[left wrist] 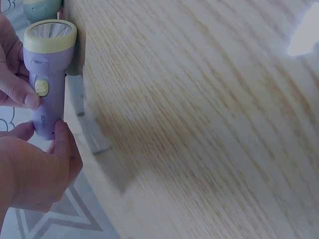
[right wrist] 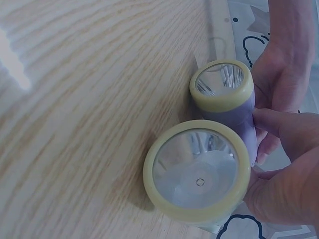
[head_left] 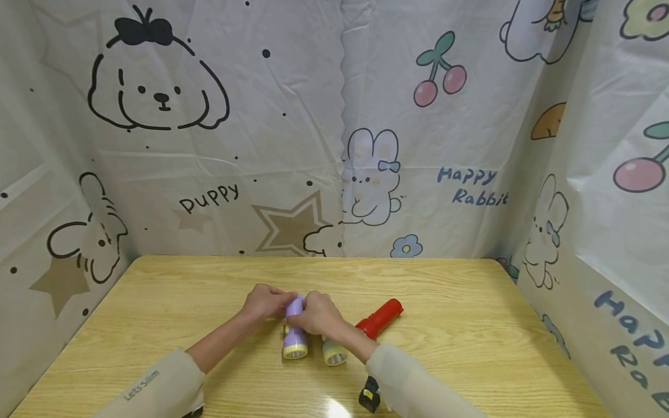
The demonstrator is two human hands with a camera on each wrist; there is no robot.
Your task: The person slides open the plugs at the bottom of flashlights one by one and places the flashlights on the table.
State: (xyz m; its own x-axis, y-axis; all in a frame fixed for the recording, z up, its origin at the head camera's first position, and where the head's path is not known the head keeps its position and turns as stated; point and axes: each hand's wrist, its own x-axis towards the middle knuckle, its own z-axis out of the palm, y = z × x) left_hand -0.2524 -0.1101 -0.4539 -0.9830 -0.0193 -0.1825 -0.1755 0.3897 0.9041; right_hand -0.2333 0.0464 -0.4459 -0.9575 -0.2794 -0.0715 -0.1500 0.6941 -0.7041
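Note:
A purple flashlight (head_left: pixel 295 338) with a pale yellow head rim lies on the table, lens facing me. At its tail end, my left hand (head_left: pixel 263 303) pinches the body between thumb and fingers, as the left wrist view shows on the purple barrel (left wrist: pixel 46 109). My right hand (head_left: pixel 320 313) grips the same barrel from the right, its thumb beside the yellow switch (left wrist: pixel 42 87). Close by on the right lies a green flashlight (head_left: pixel 334 353) with a yellow rim, partly hidden under my right hand; its lens (right wrist: pixel 195 172) looms large in the right wrist view.
A red flashlight (head_left: pixel 384 316) lies at an angle behind my right forearm, its head end partly covered. Nearer me is a black item with a yellow patch (head_left: pixel 369 397), beside the right sleeve. Printed cloth (head_left: pixel 292 145) hangs along the table's back edge and sides.

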